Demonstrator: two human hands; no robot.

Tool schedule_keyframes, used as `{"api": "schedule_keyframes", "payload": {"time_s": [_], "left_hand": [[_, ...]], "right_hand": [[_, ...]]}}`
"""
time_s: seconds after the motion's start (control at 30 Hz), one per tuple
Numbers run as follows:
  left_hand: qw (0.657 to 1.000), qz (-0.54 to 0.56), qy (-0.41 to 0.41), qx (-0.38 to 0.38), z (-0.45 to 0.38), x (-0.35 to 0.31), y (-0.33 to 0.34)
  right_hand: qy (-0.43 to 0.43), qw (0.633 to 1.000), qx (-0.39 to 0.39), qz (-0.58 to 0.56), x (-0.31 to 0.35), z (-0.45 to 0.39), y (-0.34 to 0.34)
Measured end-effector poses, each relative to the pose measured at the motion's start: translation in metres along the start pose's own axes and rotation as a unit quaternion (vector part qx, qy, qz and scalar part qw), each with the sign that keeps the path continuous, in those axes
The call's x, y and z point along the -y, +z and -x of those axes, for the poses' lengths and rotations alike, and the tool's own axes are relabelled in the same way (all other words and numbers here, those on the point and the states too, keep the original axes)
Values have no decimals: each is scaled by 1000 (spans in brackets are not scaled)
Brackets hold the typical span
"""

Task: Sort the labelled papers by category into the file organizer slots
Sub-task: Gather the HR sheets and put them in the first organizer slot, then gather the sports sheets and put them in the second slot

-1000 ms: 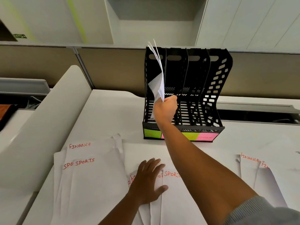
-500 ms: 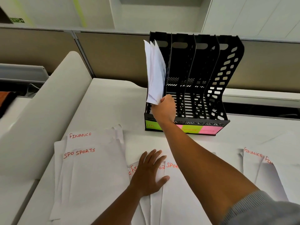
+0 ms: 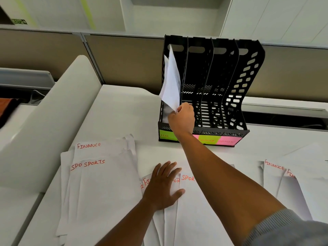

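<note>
Papers (image 3: 99,183) lie loosely stacked at the desk's near-left edge; left hand (image 3: 162,188) presses flat on them. Right hand (image 3: 182,118) pinches limp sheets (image 3: 171,82) by their bottom corner, seemingly inside the organizer (image 3: 230,86)'s leftmost slot.

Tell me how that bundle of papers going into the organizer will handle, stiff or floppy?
Probably floppy: the papers bow and fan apart above the right hand pinching their bottom corner. Likely light, since one pinch holds them upright. They may splay or snag entering the leftmost slot.

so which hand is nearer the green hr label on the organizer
Right. The right hand pinches papers just above the HR label; the left hand rests on papers below it.
</note>
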State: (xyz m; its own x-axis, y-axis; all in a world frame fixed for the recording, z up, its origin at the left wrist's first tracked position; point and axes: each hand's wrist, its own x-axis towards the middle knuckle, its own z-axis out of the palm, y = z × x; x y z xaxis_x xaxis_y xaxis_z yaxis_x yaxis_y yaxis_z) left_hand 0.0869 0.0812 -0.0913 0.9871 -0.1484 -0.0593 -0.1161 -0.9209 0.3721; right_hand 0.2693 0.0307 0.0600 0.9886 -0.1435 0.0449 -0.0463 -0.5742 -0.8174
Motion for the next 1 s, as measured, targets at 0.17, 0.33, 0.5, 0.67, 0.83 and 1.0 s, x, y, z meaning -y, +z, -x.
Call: {"api": "schedule_keyframes", "payload": {"time_s": [0.17, 0.33, 0.5, 0.67, 0.83, 1.0], "left_hand": [[1000, -2, -5, 9, -1, -1, -5], [999, -14, -14, 26, -1, -3, -7], [999, -12, -51, -2, 7, -8, -10], [984, 87, -131, -81, 22, -9, -23], [967, 120, -185, -129, 40, -16, -32], [970, 94, -192, -119, 53, -28, -29]], "right_hand": [[-17, 999, 49, 0, -9, -4, -4], [-55, 998, 35, -23, -20, 5, -12], [-136, 989, -21, -52, -34, 25, -35], [-124, 992, -19, -14, -69, 50, -61], [-56, 994, 73, 64, -112, 83, -76], [1, 940, 259, 222, -145, 116, -83]]}}
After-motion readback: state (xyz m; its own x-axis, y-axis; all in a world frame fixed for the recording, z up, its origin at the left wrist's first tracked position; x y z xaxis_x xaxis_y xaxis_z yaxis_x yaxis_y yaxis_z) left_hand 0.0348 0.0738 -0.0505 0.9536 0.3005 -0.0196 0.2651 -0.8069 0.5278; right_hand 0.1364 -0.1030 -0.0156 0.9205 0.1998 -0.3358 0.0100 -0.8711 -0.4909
